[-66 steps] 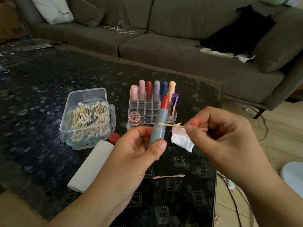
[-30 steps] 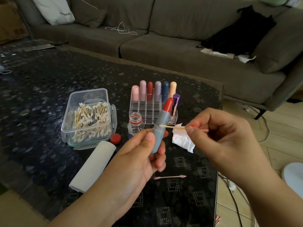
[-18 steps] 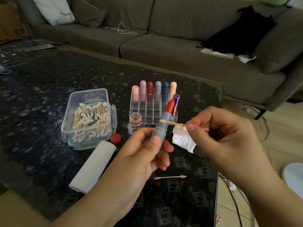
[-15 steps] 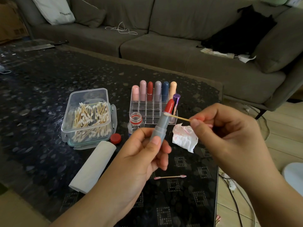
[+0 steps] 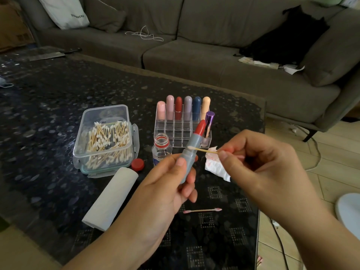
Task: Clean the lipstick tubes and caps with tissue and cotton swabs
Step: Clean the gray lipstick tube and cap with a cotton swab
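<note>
My fingers were curled: my left hand (image 5: 167, 184) gripped a grey lipstick tube (image 5: 190, 155), its red bullet tilted up to the right, and my right hand (image 5: 259, 166) pinched a cotton swab (image 5: 202, 150), whose white tip touched the tube's upper collar. A used pink swab (image 5: 202, 210) lay on the dark table (image 5: 48, 98) nearest me. Beyond lay a stained tissue (image 5: 215, 166) and a tissue roll (image 5: 112, 197). Farther stood an open bottle (image 5: 161, 146), a swab box (image 5: 106, 136) and a clear organizer (image 5: 182, 126) with capped lipsticks.
</note>
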`<action>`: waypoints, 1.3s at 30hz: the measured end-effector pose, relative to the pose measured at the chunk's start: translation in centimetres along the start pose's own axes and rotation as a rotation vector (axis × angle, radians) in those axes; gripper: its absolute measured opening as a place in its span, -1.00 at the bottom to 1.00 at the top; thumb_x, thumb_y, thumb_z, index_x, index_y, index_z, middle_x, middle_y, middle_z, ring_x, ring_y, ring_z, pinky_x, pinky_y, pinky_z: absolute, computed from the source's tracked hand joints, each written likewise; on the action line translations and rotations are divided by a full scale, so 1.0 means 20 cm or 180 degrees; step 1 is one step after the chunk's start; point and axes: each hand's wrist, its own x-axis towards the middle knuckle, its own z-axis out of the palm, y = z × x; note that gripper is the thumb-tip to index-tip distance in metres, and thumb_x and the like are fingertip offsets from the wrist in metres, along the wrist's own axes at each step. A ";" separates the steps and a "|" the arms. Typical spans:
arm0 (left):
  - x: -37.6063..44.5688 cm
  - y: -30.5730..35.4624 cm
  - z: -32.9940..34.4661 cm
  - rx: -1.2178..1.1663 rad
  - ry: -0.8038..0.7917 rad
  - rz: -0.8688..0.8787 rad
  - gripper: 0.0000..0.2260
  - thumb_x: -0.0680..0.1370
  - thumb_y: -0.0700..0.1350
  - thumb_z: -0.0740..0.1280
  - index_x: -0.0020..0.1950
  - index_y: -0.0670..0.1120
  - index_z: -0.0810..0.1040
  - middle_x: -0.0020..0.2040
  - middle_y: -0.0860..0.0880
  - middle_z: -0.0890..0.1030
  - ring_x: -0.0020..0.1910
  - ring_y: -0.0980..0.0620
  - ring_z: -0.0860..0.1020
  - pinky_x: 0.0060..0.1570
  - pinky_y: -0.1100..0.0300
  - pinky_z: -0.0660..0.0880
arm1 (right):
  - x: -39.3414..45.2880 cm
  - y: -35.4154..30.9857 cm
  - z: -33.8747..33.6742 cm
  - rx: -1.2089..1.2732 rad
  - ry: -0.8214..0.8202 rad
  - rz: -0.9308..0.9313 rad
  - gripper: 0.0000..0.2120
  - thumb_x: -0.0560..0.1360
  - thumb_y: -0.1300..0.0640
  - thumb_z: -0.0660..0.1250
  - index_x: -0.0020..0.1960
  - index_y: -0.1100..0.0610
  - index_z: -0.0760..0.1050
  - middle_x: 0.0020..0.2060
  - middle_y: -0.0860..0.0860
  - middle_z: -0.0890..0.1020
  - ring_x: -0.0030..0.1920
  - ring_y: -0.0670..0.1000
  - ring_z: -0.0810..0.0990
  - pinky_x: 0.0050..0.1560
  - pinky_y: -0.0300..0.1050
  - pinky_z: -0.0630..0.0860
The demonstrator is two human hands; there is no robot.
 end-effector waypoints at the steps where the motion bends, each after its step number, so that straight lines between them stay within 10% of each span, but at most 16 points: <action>1: 0.00 0.00 0.00 -0.0067 0.0011 -0.0016 -0.81 0.48 0.00 0.33 -0.16 -0.09 0.66 -0.36 -0.02 0.45 -0.42 0.08 0.36 -0.37 0.22 0.43 | 0.00 0.00 0.00 0.0006 -0.0062 0.0019 -0.93 0.41 0.13 0.36 -0.25 0.04 0.53 -0.45 -0.07 0.50 -0.46 -0.12 0.42 -0.43 -0.35 0.35; 12: 0.00 0.02 -0.01 0.0227 0.0138 0.0190 -0.70 0.28 -0.06 0.34 -0.04 -0.16 0.58 -0.28 -0.06 0.64 -0.29 0.00 0.60 -0.28 0.25 0.57 | 0.00 0.00 0.01 0.0042 0.0012 0.0009 -0.95 0.41 0.11 0.37 -0.23 0.03 0.53 -0.47 -0.09 0.49 -0.47 -0.12 0.40 -0.43 -0.34 0.35; 39: -0.01 0.03 0.02 -0.0121 0.0204 0.0148 -0.80 0.39 -0.07 0.23 -0.12 -0.17 0.51 -0.37 -0.09 0.53 -0.41 0.01 0.47 -0.37 0.18 0.51 | -0.01 -0.01 0.02 -0.0151 -0.0083 -0.0134 -0.89 0.41 0.02 0.34 -0.24 0.05 0.52 -0.42 -0.04 0.51 -0.45 -0.09 0.43 -0.42 -0.40 0.33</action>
